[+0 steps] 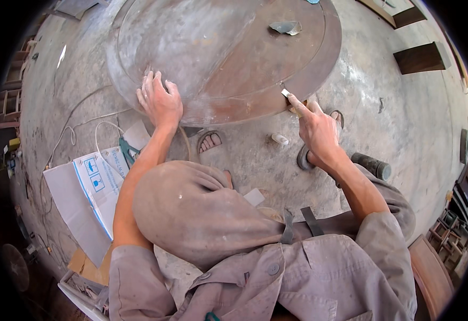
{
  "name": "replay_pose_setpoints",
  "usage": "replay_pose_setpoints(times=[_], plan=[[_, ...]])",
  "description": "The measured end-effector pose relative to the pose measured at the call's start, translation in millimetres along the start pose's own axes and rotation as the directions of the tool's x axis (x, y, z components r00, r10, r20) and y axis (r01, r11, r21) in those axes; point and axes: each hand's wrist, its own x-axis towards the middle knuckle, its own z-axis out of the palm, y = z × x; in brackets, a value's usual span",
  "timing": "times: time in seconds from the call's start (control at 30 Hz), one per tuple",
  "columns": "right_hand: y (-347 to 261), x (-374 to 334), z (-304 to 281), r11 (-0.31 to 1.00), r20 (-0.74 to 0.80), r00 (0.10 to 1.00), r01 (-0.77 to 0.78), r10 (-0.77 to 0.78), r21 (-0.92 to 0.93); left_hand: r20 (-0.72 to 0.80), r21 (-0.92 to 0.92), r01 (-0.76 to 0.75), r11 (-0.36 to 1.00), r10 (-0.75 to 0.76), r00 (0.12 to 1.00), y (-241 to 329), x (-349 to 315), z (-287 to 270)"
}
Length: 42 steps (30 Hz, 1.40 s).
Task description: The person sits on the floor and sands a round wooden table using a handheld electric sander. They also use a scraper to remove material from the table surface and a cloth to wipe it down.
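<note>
A round brown wooden tabletop (228, 115), dusted with pale powder and ringed by a groove near its rim, lies before me. My left hand (160, 100) rests on its near left edge, fingers apart and slightly bent, holding nothing. In my right hand (318, 127) is a small flat-bladed tool (286, 93), the index finger stretched along it. Its bright metal end meets the wood by the groove at the near right. My palm hides most of its handle. Farther back on the tabletop lies a curled grey scrap (286, 28), perhaps sandpaper.
A flattened white carton (96, 184) lies at the left beside a green tool (127, 151) and a pale cord (97, 120). A dark cylinder (373, 166) lies near my right leg, a small white object (280, 139) under the rim. Dark wooden pieces (420, 59) stand far right.
</note>
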Motion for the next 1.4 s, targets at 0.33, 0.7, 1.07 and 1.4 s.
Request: replay_pose_setpoints(times=[0.33,0.7,1.07,1.4], plan=[[3,1,1,1.0,-0.003,1.0,-0.017,0.017,-0.011,-0.003,0.004,-0.008,1.0,0.008,1.0,2,1,-1],[5,13,2,1.0,-0.057,0.998,0.014,-0.014,0.006,0.003,0.006,-0.001,1.0,0.001,1.0,1,1,0],[7,1,1,1.0,0.022,1.0,-0.007,0.007,-0.014,-0.007,-0.002,-0.01,1.0,0.01,1.0,-1,1,-1],[16,-3,-9,0.999,0.049,0.998,0.028,-0.026,-0.023,-0.001,-0.004,-0.005,1.0,0.005,1.0,1,1,-1]])
